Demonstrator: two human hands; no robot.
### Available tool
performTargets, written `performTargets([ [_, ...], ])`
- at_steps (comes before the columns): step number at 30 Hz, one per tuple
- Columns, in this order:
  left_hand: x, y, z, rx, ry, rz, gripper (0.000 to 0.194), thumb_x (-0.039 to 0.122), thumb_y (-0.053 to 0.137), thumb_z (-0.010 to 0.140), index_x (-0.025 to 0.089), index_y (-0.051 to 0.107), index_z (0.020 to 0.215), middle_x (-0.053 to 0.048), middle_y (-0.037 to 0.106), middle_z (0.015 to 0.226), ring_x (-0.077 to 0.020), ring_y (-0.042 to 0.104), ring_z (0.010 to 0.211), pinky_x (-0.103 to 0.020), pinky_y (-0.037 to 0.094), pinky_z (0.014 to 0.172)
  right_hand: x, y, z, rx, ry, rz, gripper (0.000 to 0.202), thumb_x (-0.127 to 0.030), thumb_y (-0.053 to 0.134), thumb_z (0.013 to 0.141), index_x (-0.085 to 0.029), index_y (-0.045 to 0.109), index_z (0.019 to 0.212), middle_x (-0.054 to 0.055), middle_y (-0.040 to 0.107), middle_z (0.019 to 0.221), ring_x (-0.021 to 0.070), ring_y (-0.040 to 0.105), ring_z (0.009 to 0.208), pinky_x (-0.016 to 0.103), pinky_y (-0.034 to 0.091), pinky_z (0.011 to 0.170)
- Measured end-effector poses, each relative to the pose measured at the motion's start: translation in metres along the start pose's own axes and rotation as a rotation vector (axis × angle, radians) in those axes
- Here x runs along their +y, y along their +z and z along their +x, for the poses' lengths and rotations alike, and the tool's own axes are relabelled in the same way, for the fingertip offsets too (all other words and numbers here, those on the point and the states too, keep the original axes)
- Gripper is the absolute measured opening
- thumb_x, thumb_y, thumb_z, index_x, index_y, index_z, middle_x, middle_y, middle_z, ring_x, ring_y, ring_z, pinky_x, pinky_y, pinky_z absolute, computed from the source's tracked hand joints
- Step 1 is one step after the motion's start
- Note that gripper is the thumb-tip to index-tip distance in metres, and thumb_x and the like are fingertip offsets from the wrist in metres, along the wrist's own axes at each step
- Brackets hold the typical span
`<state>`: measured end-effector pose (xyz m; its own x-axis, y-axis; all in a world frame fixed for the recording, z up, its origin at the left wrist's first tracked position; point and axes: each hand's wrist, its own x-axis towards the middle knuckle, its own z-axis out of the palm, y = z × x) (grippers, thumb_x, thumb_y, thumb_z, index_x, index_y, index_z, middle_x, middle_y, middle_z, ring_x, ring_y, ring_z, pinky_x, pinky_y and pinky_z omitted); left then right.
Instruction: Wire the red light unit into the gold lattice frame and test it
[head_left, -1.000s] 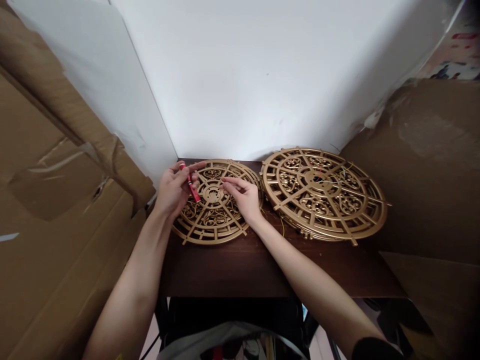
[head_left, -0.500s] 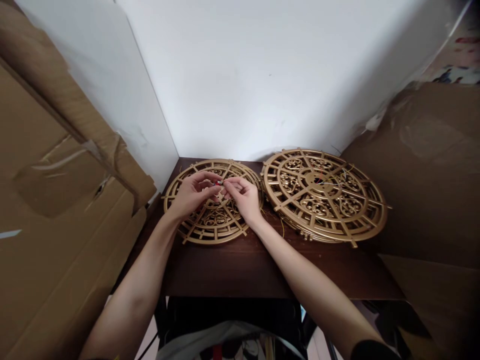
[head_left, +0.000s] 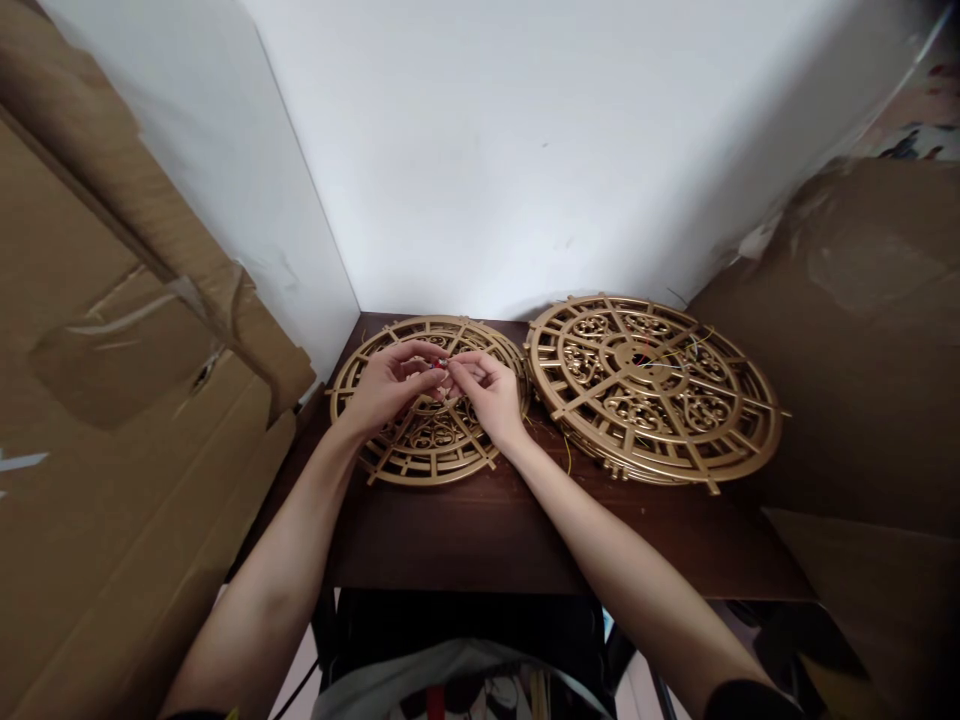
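Both hands meet above the middle of a round gold openwork frame [head_left: 431,475] that lies on others like it at the left of the table. My left hand [head_left: 390,388] is pinched on a small red-and-silver piece [head_left: 440,365] too small to name. Against the same spot, thumb and forefinger of my right hand [head_left: 487,390] are closed; whether they grip that piece or something finer beside it is hidden by the fingertips. The frame's centre is partly covered by the hands.
To the right, more gold frames [head_left: 622,410] are stacked, slightly tilted, with thin coloured wires [head_left: 664,358] at the centre. A yellow wire [head_left: 568,455] hangs onto the dark brown table [head_left: 450,545]. Cardboard [head_left: 112,400] stands at both sides; a white wall [head_left: 487,160] rises behind.
Both hands stay pinched together at the same spot, with only slight finger movement. The small red piece shows a little differently between the fingertips. The view has shifted slightly.
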<state>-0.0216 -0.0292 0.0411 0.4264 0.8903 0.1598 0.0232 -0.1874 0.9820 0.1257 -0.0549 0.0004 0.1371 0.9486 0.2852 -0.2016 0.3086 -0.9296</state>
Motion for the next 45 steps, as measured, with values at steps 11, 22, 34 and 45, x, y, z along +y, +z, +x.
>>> performTargets([
  [11, 0.002, 0.001, 0.000, 0.019, -0.029, -0.258, 0.026, 0.023, 0.077, 0.070, 0.015, 0.066, 0.091, 0.000, 0.065, 0.070, -0.0117, 0.065, 0.060, -0.021, 0.055, 0.055, 0.001, -0.001, 0.000, 0.033, -0.107, -0.108, 0.016, -0.035, 0.063, 0.082, -0.020, 0.065, 0.088, 0.001, 0.068, 0.081, 0.0124, 0.059, 0.065, 0.027, 0.049, 0.063],
  [22, -0.008, -0.015, 0.015, 0.371, -0.157, -0.654, 0.009, 0.003, 0.064, 0.078, 0.010, 0.066, 0.084, -0.003, 0.066, 0.072, -0.0088, 0.062, 0.058, -0.019, 0.055, 0.058, -0.004, -0.002, -0.009, -0.180, -0.366, -0.852, 0.028, 0.000, 0.048, 0.066, -0.020, 0.064, 0.077, 0.002, 0.060, 0.082, 0.0201, 0.053, 0.089, 0.036, 0.037, 0.084],
  [34, -0.002, -0.014, 0.018, 0.511, -0.275, -0.843, 0.021, 0.001, 0.046, 0.090, 0.010, 0.060, 0.079, -0.002, 0.063, 0.064, -0.0068, 0.059, 0.052, -0.015, 0.053, 0.055, -0.003, -0.001, -0.009, -0.297, -0.464, -0.875, 0.022, -0.006, 0.055, 0.075, -0.021, 0.065, 0.088, 0.004, 0.062, 0.099, 0.0211, 0.053, 0.098, 0.036, 0.038, 0.086],
  [45, -0.003, -0.014, 0.020, 0.526, -0.370, -0.958, 0.025, 0.005, 0.042, 0.094, 0.008, 0.057, 0.074, -0.004, 0.061, 0.066, -0.0059, 0.058, 0.056, -0.013, 0.053, 0.057, -0.002, 0.000, -0.007, -0.496, -0.434, -0.720, 0.009, -0.017, 0.057, 0.089, -0.019, 0.065, 0.089, 0.003, 0.068, 0.087, 0.0157, 0.061, 0.085, 0.029, 0.046, 0.081],
])
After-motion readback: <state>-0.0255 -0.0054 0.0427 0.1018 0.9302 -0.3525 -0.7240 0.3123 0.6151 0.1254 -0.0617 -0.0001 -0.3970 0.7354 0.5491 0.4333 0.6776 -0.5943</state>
